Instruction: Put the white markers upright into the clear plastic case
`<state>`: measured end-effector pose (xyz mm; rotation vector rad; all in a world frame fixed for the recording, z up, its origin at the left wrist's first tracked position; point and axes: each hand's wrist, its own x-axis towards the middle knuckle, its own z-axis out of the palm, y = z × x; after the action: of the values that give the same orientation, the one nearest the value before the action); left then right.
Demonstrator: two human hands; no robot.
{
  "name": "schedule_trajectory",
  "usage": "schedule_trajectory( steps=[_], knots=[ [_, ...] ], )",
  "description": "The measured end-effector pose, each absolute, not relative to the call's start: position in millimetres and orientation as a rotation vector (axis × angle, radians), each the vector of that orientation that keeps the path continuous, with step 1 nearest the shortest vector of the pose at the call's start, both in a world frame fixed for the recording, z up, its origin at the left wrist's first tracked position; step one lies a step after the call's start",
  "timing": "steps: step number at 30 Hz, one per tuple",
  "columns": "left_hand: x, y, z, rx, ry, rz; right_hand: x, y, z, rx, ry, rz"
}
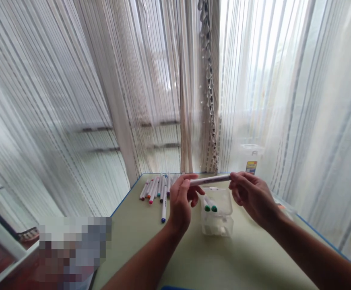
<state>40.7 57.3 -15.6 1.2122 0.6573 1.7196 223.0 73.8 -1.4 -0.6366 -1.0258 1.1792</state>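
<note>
A white marker (210,180) is held level above the table, one end in each hand. My left hand (183,201) pinches its left end between thumb and forefinger, the other fingers curled loosely below. At the opposite end, my right hand (250,191) is closed with its fingertips on the marker. Below it stands a clear plastic box (217,229) with its lid tipped back. Two markers with green ends (211,208) lie in the box area. Left of my left hand is a pile of white markers (154,187) with various coloured ends; a blue-ended marker (164,207) points toward me.
The pale green table (136,245) has a blue edge. Behind it hang striped sheer curtains (154,80) with a bead string (210,80). A clear container with a yellow label (251,166) stands at the back right. A blurred patch covers the lower left.
</note>
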Motion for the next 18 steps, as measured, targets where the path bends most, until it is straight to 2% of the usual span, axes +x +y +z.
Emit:
schedule_trajectory(
  steps=[18],
  knots=[
    [42.5, 57.5, -14.1, 1.252, 0.716, 1.692, 222.5, 68.4, 4.9, -0.622, -1.031, 1.16]
  ],
)
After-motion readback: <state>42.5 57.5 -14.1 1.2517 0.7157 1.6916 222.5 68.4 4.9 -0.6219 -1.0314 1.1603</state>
